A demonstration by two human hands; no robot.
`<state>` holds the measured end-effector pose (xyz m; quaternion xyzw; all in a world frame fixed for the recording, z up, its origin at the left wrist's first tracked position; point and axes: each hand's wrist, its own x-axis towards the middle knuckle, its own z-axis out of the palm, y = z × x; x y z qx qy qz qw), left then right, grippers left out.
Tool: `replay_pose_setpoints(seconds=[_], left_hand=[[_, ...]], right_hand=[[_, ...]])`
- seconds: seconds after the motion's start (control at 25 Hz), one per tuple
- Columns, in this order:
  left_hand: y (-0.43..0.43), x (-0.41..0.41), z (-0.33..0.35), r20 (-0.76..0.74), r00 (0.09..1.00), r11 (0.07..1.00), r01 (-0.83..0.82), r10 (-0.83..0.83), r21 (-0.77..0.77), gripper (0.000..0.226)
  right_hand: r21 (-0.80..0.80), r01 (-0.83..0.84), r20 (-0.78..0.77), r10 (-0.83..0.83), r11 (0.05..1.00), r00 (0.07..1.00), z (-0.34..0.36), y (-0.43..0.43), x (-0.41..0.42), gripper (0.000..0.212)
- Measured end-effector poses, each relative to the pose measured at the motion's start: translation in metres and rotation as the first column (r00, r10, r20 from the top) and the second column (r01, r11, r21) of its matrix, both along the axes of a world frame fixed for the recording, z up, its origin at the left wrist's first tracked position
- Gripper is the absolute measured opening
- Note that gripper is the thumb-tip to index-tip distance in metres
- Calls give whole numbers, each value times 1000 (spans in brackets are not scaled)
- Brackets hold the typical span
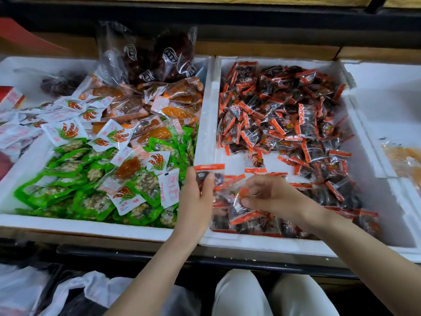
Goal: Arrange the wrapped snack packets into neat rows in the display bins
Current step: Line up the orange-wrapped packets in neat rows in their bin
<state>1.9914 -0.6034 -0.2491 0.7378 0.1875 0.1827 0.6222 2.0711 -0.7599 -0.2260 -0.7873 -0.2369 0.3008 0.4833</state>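
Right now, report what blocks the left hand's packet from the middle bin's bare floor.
Nothing visible: the left hand holds the packet right by that bare floor; the right hand is beside it, not between.

This is a shop, at a counter (127, 250) of self-serve snacks. White foam display bins sit side by side, touching. The middle bin (206, 124) is heaped with many identical red-edged packets (284, 115). The left bin (68, 224) mixes green packets (68, 179), white packets (66, 132) and orange packets (173, 112). Large clear bags (159, 55) of dark dried fruit stand at its back. A third bin (387, 83) adjoins on the right.
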Motion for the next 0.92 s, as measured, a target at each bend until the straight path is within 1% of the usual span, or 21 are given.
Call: replay_pose_setpoints(seconds=[0.08,0.12,0.16,0.2,0.24,0.28,0.32,0.4,0.48,0.56,0.64,0.72,0.76,0.8,0.84,0.88,0.92], left_hand=[[8,-3,4,8,999,999,-49,49,-19,7],[11,-4,5,14,998,998,-68,68,-12,4],[12,-5,7,18,996,996,-88,88,5,3],[12,-5,8,14,995,995,-98,98,19,11],[11,-4,9,5,995,995,-100,100,14,20],[10,-4,9,0,996,996,-92,92,4,27],[8,-4,9,-1,996,996,-86,86,-9,29],[7,-3,7,2,997,997,-72,72,-35,26],[5,-2,5,-3,998,996,-65,65,-66,19],[3,-2,5,-7,999,995,-51,50,-84,15],[0,-2,9,-14,1000,994,-28,27,-109,21],[-4,0,10,-26,1000,993,-1,-2,-121,24],[-5,2,10,-34,999,992,22,-26,-126,21],[-6,5,8,-48,998,991,45,-52,-130,17],[-7,11,5,-71,994,991,74,-82,-108,17],[-9,18,2,-104,988,993,104,-110,-63,18],[-11,26,-3,-146,980,991,136,-135,0,17]], right_hand=[[4,120,-31,-119,993,992,-8,-4,15,5],[-20,203,-24,-204,979,979,-15,-4,26,7],[-60,271,2,-272,961,962,-24,-2,38,11],[-123,300,62,-294,946,954,-35,1,50,12],[-193,299,156,-272,934,950,-45,6,59,13],[-258,281,253,-217,924,943,-54,10,65,21],[-303,266,322,-164,915,932,-60,13,68,33],[-359,226,393,-73,905,916,-63,15,69,50],[-441,162,470,73,883,879,-57,16,68,61],[-496,70,474,203,865,857,-53,15,67,58],[-514,8,466,271,858,842,-53,14,65,53],[-578,11,512,352,816,783,-55,13,62,56],[-592,31,555,380,805,740,-55,10,61,58],[-579,58,598,375,814,709,-55,6,62,60],[-555,82,624,349,828,699,-55,1,63,62],[-540,95,621,320,836,716,-54,-5,65,63],[-538,85,586,300,839,753,-53,-11,68,63]])
